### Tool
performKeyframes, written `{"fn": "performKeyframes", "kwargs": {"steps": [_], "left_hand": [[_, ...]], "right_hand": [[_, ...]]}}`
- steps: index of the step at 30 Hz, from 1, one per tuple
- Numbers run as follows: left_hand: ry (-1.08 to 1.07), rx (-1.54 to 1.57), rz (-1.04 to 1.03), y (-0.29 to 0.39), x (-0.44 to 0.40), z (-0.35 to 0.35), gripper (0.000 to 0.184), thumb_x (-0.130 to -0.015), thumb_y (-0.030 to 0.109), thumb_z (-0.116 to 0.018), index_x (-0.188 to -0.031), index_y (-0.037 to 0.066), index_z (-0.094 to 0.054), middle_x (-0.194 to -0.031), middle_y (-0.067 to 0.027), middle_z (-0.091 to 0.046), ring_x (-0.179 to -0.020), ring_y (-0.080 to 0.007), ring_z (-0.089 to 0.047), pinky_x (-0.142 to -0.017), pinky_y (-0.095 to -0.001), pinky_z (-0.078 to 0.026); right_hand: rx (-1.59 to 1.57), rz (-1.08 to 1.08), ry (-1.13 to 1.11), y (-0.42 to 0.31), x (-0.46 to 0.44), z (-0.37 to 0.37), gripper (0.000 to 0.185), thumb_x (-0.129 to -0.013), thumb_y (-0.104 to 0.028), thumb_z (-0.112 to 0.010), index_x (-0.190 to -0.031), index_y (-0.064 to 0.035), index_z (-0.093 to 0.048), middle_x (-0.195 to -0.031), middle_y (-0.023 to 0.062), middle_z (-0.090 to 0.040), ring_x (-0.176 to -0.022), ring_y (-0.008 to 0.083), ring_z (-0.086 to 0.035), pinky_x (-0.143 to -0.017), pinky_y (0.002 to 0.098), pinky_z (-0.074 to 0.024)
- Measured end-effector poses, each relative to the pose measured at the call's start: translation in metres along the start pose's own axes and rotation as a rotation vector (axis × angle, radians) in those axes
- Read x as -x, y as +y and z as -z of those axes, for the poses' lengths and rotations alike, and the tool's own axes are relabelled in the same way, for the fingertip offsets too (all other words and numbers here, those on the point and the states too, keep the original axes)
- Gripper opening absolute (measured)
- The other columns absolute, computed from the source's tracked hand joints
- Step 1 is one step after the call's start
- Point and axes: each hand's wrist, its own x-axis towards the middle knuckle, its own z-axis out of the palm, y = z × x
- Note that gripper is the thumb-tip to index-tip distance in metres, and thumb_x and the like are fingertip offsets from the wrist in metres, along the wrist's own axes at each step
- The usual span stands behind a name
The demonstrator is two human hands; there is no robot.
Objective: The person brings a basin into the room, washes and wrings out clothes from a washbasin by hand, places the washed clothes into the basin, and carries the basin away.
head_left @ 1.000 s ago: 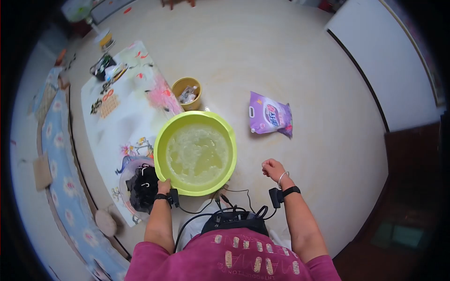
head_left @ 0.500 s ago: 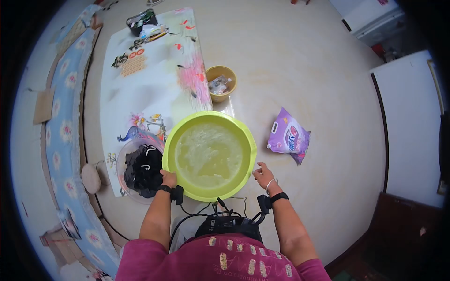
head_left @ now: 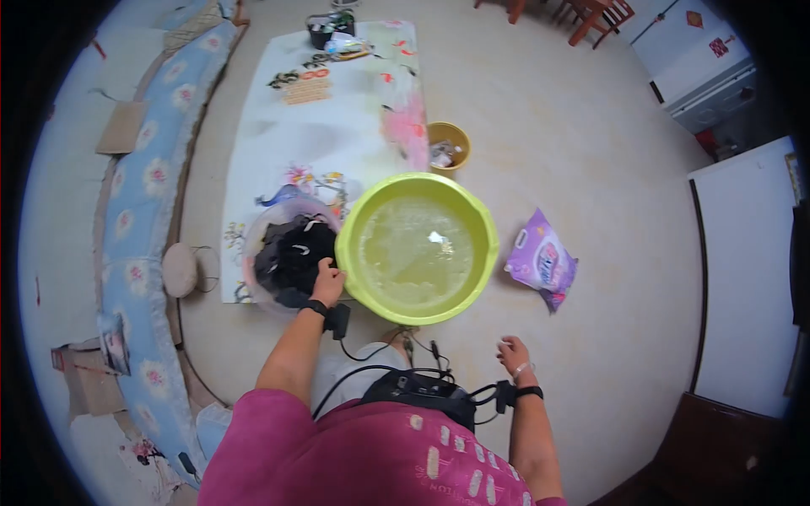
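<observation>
My left hand (head_left: 329, 282) is beside the left rim of a lime-green basin (head_left: 487, 246), at the edge of dark clothes (head_left: 291, 258) in a clear pinkish tub (head_left: 250, 268). Its fingers are loosely bent, with no cloth visibly gripped; their tips are partly unclear against the clothes. The basin holds cloudy, slightly foamy water (head_left: 405, 261). My right hand (head_left: 513, 355) hangs below and right of the basin, empty, with its fingers apart. To the right of the basin, a purple-and-white plastic bag (head_left: 544, 260) with printed lettering stands on the floor.
A low table (head_left: 261, 152) with a painted top reaches away behind the tub. A yellow bin (head_left: 460, 153) with rubbish stands beside it. On the left are a round stool (head_left: 180, 270) and a blue floral sofa (head_left: 156, 173). Cables (head_left: 363, 368) run between my wrists and waist pouch.
My view has shifted, so the table and basin appear further right and higher. My left hand has moved to the clothes' edge. My right hand has drawn back from the basin's rim.
</observation>
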Motion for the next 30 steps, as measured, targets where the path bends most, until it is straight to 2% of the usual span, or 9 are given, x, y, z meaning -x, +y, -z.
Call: {"fn": "performKeyframes", "kwargs": {"steps": [4, 6, 9, 13, 18, 23, 26, 29, 30], "left_hand": [[0.265, -0.053, -0.099, -0.046, 0.035, 0.045, 0.023, -0.084, 0.010, -0.055, -0.105, 0.003, -0.049, -0.077, -0.0060, -0.059, -0.065, -0.0147, -0.057, -0.061, -0.0285, -0.047], [0.282, 0.010, -0.043, -0.077, 0.050, 0.072, 0.019, -0.082, 0.009, -0.052, -0.100, 0.004, -0.053, -0.079, -0.0152, -0.061, -0.077, -0.0286, -0.060, -0.071, -0.0353, -0.047], [0.339, -0.020, 0.100, -0.175, 0.048, 0.102, 0.019, -0.080, 0.008, -0.052, -0.098, 0.002, -0.052, -0.079, -0.0147, -0.060, -0.076, -0.0279, -0.060, -0.071, -0.0354, -0.047], [0.365, 0.001, 0.264, -0.159, 0.071, 0.141, 0.020, -0.079, 0.007, -0.051, -0.098, 0.001, -0.051, -0.079, -0.0146, -0.060, -0.076, -0.0278, -0.060, -0.072, -0.0359, -0.046], [0.422, -0.137, 0.052, -0.141, 0.047, 0.170, 0.025, -0.077, 0.008, -0.054, -0.101, 0.001, -0.049, -0.084, -0.0151, -0.060, -0.078, -0.0284, -0.059, -0.074, -0.0350, -0.046], [0.253, -0.311, 0.118, -0.093, 0.000, 0.214, 0.047, -0.073, 0.013, -0.063, -0.115, 0.000, -0.045, -0.119, -0.0225, -0.045, -0.110, -0.0372, -0.046, -0.095, -0.0405, -0.037], [0.158, -0.405, 0.042, -0.114, -0.049, 0.234, 0.054, -0.074, 0.014, -0.064, -0.121, -0.001, -0.042, -0.121, -0.0234, -0.044, -0.112, -0.0378, -0.045, -0.097, -0.0392, -0.036], [0.014, -0.464, 0.007, -0.145, -0.106, 0.254, 0.064, -0.076, 0.015, -0.062, -0.131, -0.002, -0.033, -0.127, -0.0256, -0.042, -0.119, -0.0373, -0.041, -0.101, -0.0374, -0.032], [-0.035, -0.487, -0.018, -0.148, -0.124, 0.255, 0.067, -0.077, 0.016, -0.061, -0.133, -0.003, -0.031, -0.129, -0.0261, -0.042, -0.121, -0.0367, -0.040, -0.102, -0.0368, -0.031]], "right_hand": [[-0.074, -0.119, 0.083, 0.052, 0.051, -0.017, 0.028, -0.079, -0.016, -0.059, -0.104, -0.0028, -0.053, -0.082, 0.0131, -0.062, -0.063, 0.0188, -0.063, -0.051, 0.0290, -0.0491], [-0.106, -0.153, 0.094, 0.066, 0.079, -0.036, 0.028, -0.080, -0.015, -0.059, -0.103, -0.0021, -0.053, -0.082, 0.0124, -0.062, -0.063, 0.0186, -0.063, -0.050, 0.0293, -0.0492], [-0.114, -0.254, 0.042, 0.101, 0.109, -0.063, 0.024, -0.080, -0.014, -0.059, -0.100, -0.0028, -0.053, -0.081, 0.0104, -0.061, -0.063, 0.0181, -0.063, -0.051, 0.0292, -0.0495], [-0.044, -0.300, -0.068, 0.093, 0.141, -0.091, 0.023, -0.080, -0.015, -0.060, -0.099, -0.0037, -0.053, -0.079, 0.0087, -0.061, -0.062, 0.0178, -0.062, -0.051, 0.0292, -0.0496], [-0.199, -0.253, -0.002, 0.084, 0.137, -0.121, 0.022, -0.082, -0.016, -0.058, -0.100, -0.0044, -0.053, -0.082, 0.0076, -0.061, -0.065, 0.0179, -0.062, -0.053, 0.0288, -0.0499], [-0.312, -0.215, -0.110, 0.012, 0.124, -0.185, 0.024, -0.085, -0.019, -0.055, -0.105, -0.0056, -0.054, -0.088, 0.0073, -0.061, -0.074, 0.0173, -0.062, -0.063, 0.0292, -0.0503], [-0.317, -0.173, -0.248, -0.025, 0.100, -0.252, 0.027, -0.084, -0.020, -0.057, -0.107, -0.0053, -0.054, -0.086, 0.0062, -0.061, -0.074, 0.0159, -0.061, -0.062, 0.0279, -0.0497], [0.207, 0.164, -0.263, -0.008, 0.047, -0.345, 0.039, -0.081, -0.021, -0.059, -0.114, -0.0022, -0.050, -0.095, 0.0107, -0.061, -0.082, 0.0208, -0.061, -0.069, 0.0297, -0.0484], [0.190, 0.066, -0.263, -0.061, 0.060, -0.352, 0.050, -0.080, -0.022, -0.060, -0.122, -0.0004, -0.044, -0.110, 0.0181, -0.054, -0.101, 0.0282, -0.052, -0.086, 0.0322, -0.0382]]}}
